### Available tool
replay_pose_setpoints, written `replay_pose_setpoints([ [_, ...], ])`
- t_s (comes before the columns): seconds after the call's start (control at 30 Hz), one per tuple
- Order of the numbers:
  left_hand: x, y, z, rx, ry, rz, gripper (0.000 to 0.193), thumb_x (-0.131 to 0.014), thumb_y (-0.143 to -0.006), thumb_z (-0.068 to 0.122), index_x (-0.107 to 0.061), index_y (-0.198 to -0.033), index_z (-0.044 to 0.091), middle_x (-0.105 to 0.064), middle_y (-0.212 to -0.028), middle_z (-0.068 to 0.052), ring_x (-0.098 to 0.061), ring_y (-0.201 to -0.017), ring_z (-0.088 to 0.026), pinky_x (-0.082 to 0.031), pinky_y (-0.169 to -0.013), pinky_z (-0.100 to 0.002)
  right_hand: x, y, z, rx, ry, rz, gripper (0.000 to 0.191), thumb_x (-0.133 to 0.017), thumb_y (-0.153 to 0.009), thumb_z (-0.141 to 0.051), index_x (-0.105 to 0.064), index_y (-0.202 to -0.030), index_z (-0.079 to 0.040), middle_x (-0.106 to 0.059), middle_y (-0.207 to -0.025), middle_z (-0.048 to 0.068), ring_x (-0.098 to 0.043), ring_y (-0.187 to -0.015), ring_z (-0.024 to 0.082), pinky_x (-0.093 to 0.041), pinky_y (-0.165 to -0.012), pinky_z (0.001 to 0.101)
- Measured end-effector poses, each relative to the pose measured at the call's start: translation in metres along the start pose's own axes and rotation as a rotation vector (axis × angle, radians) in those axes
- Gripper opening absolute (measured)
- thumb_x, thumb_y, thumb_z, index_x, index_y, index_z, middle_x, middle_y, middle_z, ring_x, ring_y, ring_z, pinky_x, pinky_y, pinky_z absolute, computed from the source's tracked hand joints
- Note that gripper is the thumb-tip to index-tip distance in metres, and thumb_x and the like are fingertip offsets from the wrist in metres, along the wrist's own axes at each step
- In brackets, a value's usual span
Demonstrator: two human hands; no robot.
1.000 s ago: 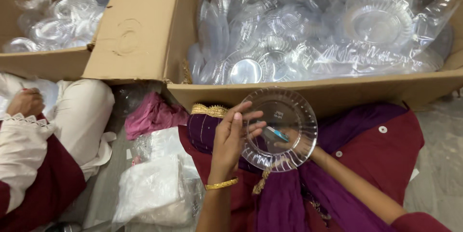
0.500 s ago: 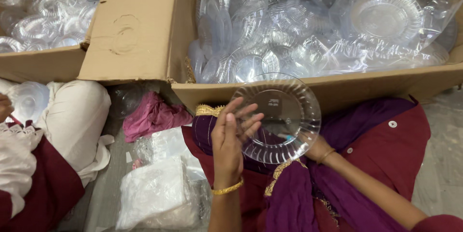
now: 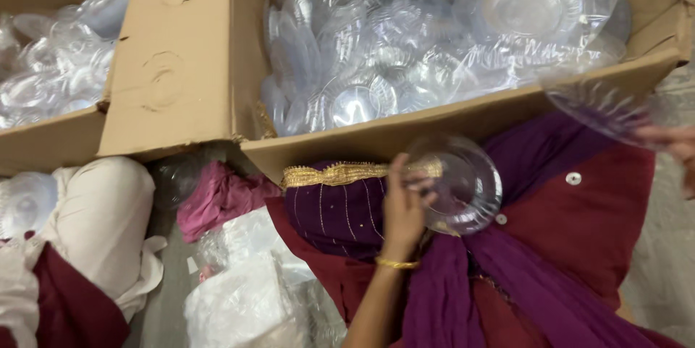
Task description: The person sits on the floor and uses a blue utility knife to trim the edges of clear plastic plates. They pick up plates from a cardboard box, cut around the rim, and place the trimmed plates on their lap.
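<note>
My left hand (image 3: 402,209), a gold bangle on its wrist, grips the rim of a clear plastic bowl (image 3: 463,185) over my purple and maroon lap. At the far right edge my right hand (image 3: 673,147) is blurred. It holds a second clear ribbed plastic bowl (image 3: 601,108) by its edge, close to the front wall of the big cardboard box (image 3: 449,125). That box is full of several loose clear plastic bowls (image 3: 434,44).
A second cardboard box (image 3: 51,142) with clear bowls stands at the left. Another person's knee in white cloth (image 3: 101,218) is at the lower left. A pink cloth (image 3: 217,200) and white plastic bags (image 3: 246,297) lie between us.
Both hands held the clear dishes together in front of me. Now they are apart: my right hand has swung to the right with one bowl, while my left keeps the other, lower.
</note>
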State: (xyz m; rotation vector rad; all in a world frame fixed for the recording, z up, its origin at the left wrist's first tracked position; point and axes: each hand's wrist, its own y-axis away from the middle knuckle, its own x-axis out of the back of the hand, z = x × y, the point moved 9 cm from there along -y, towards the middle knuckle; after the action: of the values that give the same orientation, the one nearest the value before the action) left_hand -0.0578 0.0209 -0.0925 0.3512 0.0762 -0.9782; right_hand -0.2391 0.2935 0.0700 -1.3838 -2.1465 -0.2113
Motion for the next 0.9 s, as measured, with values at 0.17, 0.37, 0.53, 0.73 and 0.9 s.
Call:
replay_pose_setpoints([
  [0.17,-0.016,-0.008,0.006,-0.439,-0.855,0.176,0.052,-0.046,-0.11,0.021,-0.035,-0.155,-0.001,-0.027,-0.166,-0.029,-0.035,-0.147,-0.049,-0.032,-0.118,-0.051,-0.047,0.04,-0.058,0.463,0.004,-0.093,0.023,-0.067,-0.087,-0.009,-0.077,-0.108,-0.01,-0.077,-0.105,0.004,-0.071,-0.106,0.025,-0.057,-0.079,0.0319],
  [0.37,0.05,-0.032,0.015,-0.097,-0.264,0.125,0.06,-0.034,-0.111,0.045,-0.059,-0.143,0.001,-0.062,-0.146,-0.019,-0.058,-0.137,-0.032,-0.04,-0.121,-0.044,-0.131,0.07,-0.052,0.921,0.082,-0.21,0.021,-0.071,-0.088,-0.01,-0.077,-0.108,-0.012,-0.078,-0.111,0.002,-0.074,-0.11,0.023,-0.059,-0.077,0.0278],
  [0.53,0.023,-0.019,0.011,0.091,0.004,-0.132,0.05,-0.05,-0.105,0.023,-0.04,-0.151,0.01,-0.061,-0.14,-0.021,-0.066,-0.118,-0.029,-0.058,-0.098,-0.044,-0.153,0.077,-0.047,0.998,0.079,-0.25,0.022,-0.077,-0.086,-0.014,-0.078,-0.109,-0.016,-0.076,-0.118,-0.003,-0.072,-0.113,0.02,-0.058,-0.079,0.0249],
  [0.73,0.032,-0.006,0.049,-0.054,0.103,0.027,0.053,-0.039,-0.104,0.006,-0.034,-0.156,0.014,-0.063,-0.131,-0.023,-0.074,-0.094,-0.025,-0.066,-0.073,-0.029,-0.113,0.035,0.007,0.219,-0.478,-0.238,0.043,-0.059,-0.103,-0.031,-0.056,-0.14,-0.01,-0.063,-0.123,0.007,-0.055,-0.111,0.01,-0.046,-0.093,0.0232],
  [0.9,0.033,0.003,0.083,-0.211,0.051,0.137,0.05,-0.036,-0.106,0.002,-0.032,-0.156,0.01,-0.067,-0.127,-0.022,-0.076,-0.09,-0.023,-0.066,-0.073,-0.028,-0.13,0.035,0.062,-0.242,-0.364,-0.304,0.05,-0.055,-0.101,-0.02,-0.056,-0.149,-0.007,-0.065,-0.082,0.003,-0.047,-0.063,0.005,-0.042,-0.056,0.0193],
])
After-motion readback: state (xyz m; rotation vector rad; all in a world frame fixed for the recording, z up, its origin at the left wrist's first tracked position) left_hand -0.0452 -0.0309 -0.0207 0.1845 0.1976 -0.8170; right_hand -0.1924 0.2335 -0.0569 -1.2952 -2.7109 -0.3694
